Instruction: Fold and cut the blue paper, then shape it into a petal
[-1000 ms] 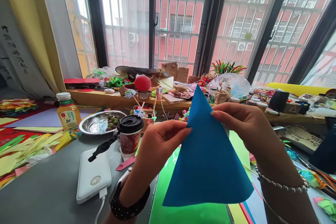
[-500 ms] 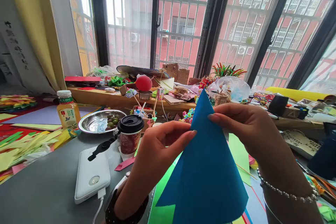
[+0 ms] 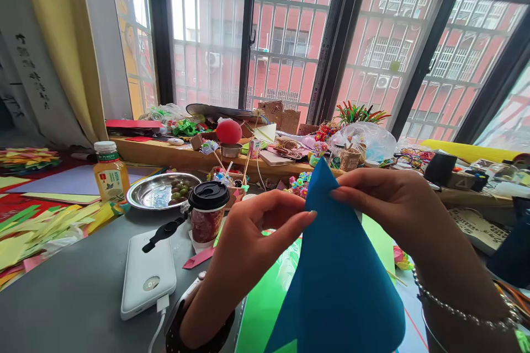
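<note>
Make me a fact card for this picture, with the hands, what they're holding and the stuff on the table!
Blue paper: cone-like, tip up, above a green sheet
Left hand: pinches the blue paper's left side, near the tip
Right hand: pinches its right side, near the tip
Cup: red, with a black lid
Metal dish: holds small round greenish things
Bottle: upright, white cap
Power bank: white, cable plugged in

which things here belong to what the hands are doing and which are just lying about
In the job:
blue paper, pinched by the left hand and right hand
green sheet below it, perhaps as a work surface

Likely just lying about:
white power bank
lidded cup
bottle
metal dish
red ball
</note>
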`<action>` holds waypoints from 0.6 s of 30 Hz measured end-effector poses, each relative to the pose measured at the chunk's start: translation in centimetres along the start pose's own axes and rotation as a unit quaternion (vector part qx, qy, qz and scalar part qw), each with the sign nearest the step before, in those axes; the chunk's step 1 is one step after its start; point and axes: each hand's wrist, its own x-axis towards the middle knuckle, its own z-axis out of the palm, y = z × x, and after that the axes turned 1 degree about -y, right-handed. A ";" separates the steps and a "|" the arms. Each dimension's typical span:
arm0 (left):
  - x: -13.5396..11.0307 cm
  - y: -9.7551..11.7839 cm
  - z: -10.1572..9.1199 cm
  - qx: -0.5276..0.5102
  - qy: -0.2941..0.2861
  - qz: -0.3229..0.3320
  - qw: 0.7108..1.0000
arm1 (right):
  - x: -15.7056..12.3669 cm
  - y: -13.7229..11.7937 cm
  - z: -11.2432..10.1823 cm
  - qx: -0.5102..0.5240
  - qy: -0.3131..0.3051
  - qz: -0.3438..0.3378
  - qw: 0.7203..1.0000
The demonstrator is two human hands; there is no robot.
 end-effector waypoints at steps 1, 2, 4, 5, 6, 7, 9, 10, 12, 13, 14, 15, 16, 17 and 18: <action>0.0 0.1 0.0 -0.004 0.005 0.003 1.000 | 0.0 0.0 0.0 0.005 -0.016 0.004 1.000; 0.0 0.1 -0.1 -0.008 0.012 0.007 1.000 | -0.1 -0.1 0.0 0.012 -0.038 0.010 0.999; -0.1 0.2 -0.1 -0.011 0.027 0.017 0.999 | -0.2 -0.2 0.0 0.019 -0.079 0.020 0.997; -0.1 0.3 0.0 -0.009 0.033 0.022 0.999 | -0.2 -0.2 0.0 0.018 -0.095 0.022 0.995; -0.2 0.3 0.0 -0.008 0.040 0.026 0.999 | -0.2 -0.3 0.0 0.014 -0.109 0.022 0.994; -0.3 0.4 0.1 -0.009 0.050 0.029 0.998 | -0.2 -0.3 0.1 0.009 -0.120 0.022 0.993; -0.5 0.4 0.3 -0.019 0.067 0.031 0.997 | -0.2 -0.4 0.1 0.001 -0.134 0.023 0.991; -0.5 0.4 0.3 -0.025 0.075 0.031 0.996 | -0.2 -0.4 0.1 -0.002 -0.142 0.024 0.990; -0.5 0.4 0.3 -0.032 0.086 0.035 0.995 | -0.2 -0.4 0.2 -0.009 -0.150 0.022 0.988; -0.5 0.4 0.2 -0.031 0.085 0.040 0.995 | -0.2 -0.4 0.2 -0.014 -0.153 0.021 0.988; -0.4 0.3 0.1 -0.029 0.084 0.046 0.995 | -0.2 -0.4 0.3 -0.020 -0.157 0.020 0.987; -0.4 0.2 -0.1 -0.028 0.079 0.052 0.995 | -0.2 -0.4 0.3 -0.024 -0.160 0.019 0.987; -0.3 0.2 -0.2 -0.029 0.070 0.055 0.996 | -0.2 -0.5 0.4 -0.026 -0.162 0.017 0.986; -0.3 0.1 -0.3 -0.032 0.062 0.057 0.996 | -0.2 -0.5 0.4 -0.028 -0.164 0.014 0.986; -0.3 0.1 -0.4 -0.037 0.056 0.056 0.996 | -0.2 -0.5 0.4 -0.030 -0.164 0.011 0.986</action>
